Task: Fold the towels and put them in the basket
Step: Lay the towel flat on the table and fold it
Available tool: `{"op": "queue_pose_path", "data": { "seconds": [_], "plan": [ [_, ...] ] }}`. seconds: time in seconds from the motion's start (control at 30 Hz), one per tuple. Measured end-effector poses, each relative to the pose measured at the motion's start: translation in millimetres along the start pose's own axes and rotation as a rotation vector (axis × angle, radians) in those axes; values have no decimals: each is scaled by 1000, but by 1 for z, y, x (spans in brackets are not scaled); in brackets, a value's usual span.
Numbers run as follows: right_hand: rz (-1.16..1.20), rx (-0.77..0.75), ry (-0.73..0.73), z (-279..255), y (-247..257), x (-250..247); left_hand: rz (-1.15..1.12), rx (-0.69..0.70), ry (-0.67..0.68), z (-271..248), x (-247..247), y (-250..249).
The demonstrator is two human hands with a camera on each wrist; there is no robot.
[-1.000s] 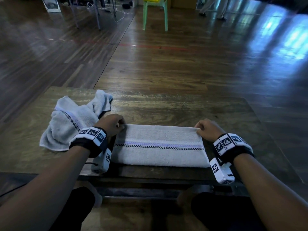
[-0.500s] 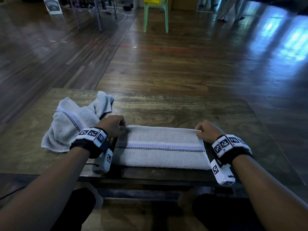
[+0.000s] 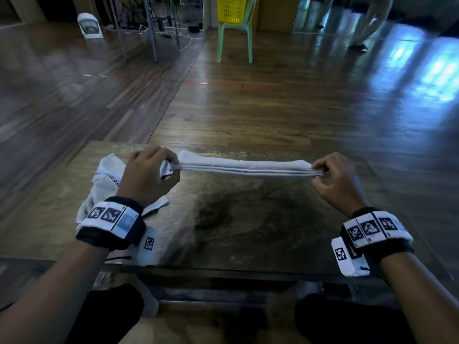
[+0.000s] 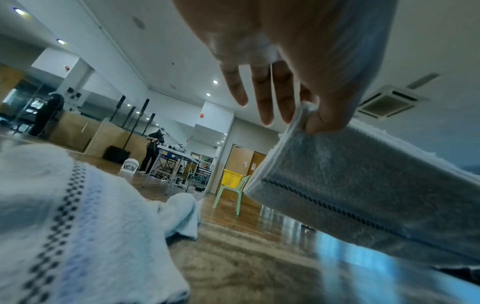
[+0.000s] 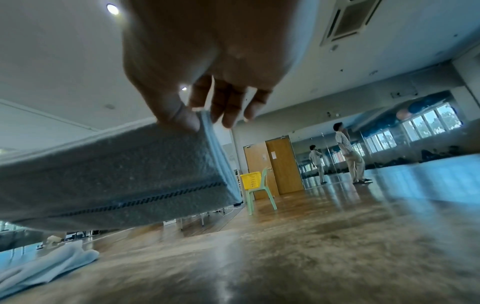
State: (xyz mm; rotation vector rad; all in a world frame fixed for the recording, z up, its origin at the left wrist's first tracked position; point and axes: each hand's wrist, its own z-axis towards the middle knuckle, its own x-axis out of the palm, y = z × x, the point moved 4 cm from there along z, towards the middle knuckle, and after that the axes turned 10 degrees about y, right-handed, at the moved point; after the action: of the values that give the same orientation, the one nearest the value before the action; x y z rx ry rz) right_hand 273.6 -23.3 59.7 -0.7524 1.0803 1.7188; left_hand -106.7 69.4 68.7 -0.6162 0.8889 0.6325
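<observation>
A folded white towel (image 3: 246, 166) with a checked stripe hangs stretched in the air above the wooden table (image 3: 248, 219). My left hand (image 3: 159, 167) pinches its left end and my right hand (image 3: 323, 173) pinches its right end. In the left wrist view the thumb and fingers (image 4: 319, 121) nip the top corner of the towel (image 4: 363, 185); the right wrist view shows the same pinch (image 5: 187, 119) on the towel (image 5: 116, 181). A second white towel (image 3: 106, 180) lies crumpled on the table's left side, partly behind my left wrist. A yellow basket (image 3: 232, 8) sits on a green chair far ahead.
The green chair (image 3: 236, 38) stands across the wooden floor, beyond the table's far edge. A metal-legged table with cables (image 3: 149, 28) is at the back left. A person (image 5: 348, 156) stands at the far right by the mirrors.
The folded towel lay flat on the table with both hands on its far corners; now both hands have lifted it off the table and hold it stretched in the air. My head has tilted up.
</observation>
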Motion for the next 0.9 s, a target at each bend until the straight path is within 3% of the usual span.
{"op": "queue_pose_path", "data": {
  "seconds": [0.07, 0.13, 0.2, 0.3, 0.47, 0.73, 0.9],
  "plan": [
    [-22, -6, 253, -12, -8, 13, 43, -13, 186, -13, 12, 2],
    [-43, 65, 640, -29, -13, 35, 104, -37, 514, -31, 33, 11],
    [26, 171, 847, -46, -15, 50, 159, -57, 726, -51, 50, 19],
    [81, 210, 823, -53, -17, 56, 125, -64, 750, -64, 63, 19],
    [25, 139, 771, -48, -15, 65, 124, -50, 750, -67, 74, 10],
    [-117, 160, 940, -47, -11, 71, 118, -91, 741, -64, 78, 7],
    [-283, 185, 1136, -41, -1, 67, 19, -31, 840, -73, 74, -6]
  ]
}}
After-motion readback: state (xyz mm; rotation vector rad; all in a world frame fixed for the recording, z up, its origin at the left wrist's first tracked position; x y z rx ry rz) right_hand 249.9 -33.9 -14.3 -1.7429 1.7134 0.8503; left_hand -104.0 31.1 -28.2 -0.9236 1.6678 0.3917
